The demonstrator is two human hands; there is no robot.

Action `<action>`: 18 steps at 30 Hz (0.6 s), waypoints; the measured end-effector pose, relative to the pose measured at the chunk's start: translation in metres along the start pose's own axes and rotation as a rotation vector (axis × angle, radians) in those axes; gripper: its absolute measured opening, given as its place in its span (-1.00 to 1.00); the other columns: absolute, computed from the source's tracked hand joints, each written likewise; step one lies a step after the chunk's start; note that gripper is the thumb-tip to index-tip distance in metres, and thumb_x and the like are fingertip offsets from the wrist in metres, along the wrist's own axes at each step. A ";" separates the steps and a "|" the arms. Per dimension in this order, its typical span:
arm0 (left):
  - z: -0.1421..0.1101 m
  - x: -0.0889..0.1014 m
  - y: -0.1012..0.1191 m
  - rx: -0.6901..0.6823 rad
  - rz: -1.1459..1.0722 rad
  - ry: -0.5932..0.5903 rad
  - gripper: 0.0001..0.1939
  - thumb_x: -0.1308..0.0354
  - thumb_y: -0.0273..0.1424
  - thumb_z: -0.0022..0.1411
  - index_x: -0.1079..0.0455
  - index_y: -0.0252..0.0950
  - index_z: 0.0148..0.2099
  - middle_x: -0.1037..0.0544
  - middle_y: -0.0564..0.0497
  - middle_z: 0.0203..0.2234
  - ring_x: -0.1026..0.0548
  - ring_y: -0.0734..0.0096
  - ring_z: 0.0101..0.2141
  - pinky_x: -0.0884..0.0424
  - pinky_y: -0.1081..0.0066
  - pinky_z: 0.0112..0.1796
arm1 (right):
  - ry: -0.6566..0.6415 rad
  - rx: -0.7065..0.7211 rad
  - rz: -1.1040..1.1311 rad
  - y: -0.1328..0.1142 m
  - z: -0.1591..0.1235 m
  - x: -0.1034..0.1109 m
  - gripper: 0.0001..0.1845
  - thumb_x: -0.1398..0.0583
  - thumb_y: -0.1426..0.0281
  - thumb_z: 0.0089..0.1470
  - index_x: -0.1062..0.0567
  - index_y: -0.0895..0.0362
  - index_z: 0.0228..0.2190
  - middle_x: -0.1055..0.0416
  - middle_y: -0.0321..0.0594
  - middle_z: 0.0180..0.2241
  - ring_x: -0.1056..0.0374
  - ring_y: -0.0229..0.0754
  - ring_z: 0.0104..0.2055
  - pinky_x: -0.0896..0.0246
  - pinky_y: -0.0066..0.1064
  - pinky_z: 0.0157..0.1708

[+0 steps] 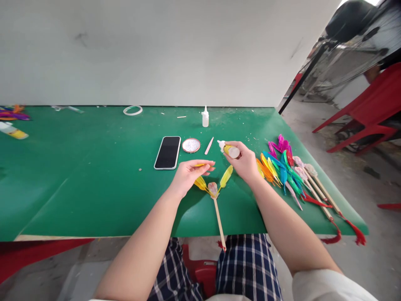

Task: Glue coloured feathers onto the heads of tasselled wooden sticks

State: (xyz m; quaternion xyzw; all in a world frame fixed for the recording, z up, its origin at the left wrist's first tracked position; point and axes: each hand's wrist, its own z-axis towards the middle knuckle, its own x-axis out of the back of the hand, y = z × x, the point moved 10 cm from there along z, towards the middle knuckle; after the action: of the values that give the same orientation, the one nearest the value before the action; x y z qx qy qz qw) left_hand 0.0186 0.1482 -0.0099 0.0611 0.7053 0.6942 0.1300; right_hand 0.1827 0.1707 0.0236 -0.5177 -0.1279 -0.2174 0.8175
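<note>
In my right hand (246,162) is a small glue bottle (231,150) with a yellow label, tilted so its white nozzle points left. My left hand (190,173) is closed in a pinch around a yellow feather (200,165), mostly hidden by the fingers. Below and between the hands lies a wooden stick (219,221) with a pale rounded head (213,189) and a red tassel at its lower end, past the table edge. One yellow feather (226,176) slants out from the head's right side. Another yellow feather (200,183) is on its left, partly behind my left hand.
A phone (168,153), a round white disc (191,145), a pale flat stick (209,145) and a white dropper bottle (205,118) are on the green table (94,167). Coloured feathers (283,169) and several tasselled sticks (322,192) lie right. A tape ring (133,110) is at the back.
</note>
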 end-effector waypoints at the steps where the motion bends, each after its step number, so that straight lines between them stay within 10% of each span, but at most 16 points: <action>1: 0.000 0.000 0.000 0.003 0.001 -0.001 -0.76 -0.21 -0.31 0.04 -0.49 -0.33 -0.24 -0.57 -0.09 -0.28 -0.52 0.29 -0.27 -0.45 0.36 -0.29 | 0.000 0.004 0.019 -0.001 0.000 0.000 -0.68 -0.19 0.30 -0.09 -0.44 0.06 -0.22 -0.46 -0.25 -0.27 -0.35 -0.24 -0.35 -0.26 -0.41 -0.38; 18: -0.001 -0.001 -0.003 0.040 0.007 -0.014 -0.73 -0.23 -0.27 0.01 -0.49 -0.33 -0.25 -0.57 -0.10 -0.27 -0.53 0.27 -0.28 -0.44 0.32 -0.25 | 0.111 -0.135 0.065 0.006 0.001 0.007 -0.75 -0.19 0.19 -0.11 -0.29 0.10 -0.56 -0.30 -0.28 -0.54 -0.22 -0.25 -0.48 -0.19 -0.37 -0.43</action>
State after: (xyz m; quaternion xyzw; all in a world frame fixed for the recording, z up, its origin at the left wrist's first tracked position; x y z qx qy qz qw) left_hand 0.0201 0.1471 -0.0129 0.0709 0.7179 0.6800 0.1314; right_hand 0.1916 0.1718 0.0225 -0.5627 -0.0507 -0.2271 0.7932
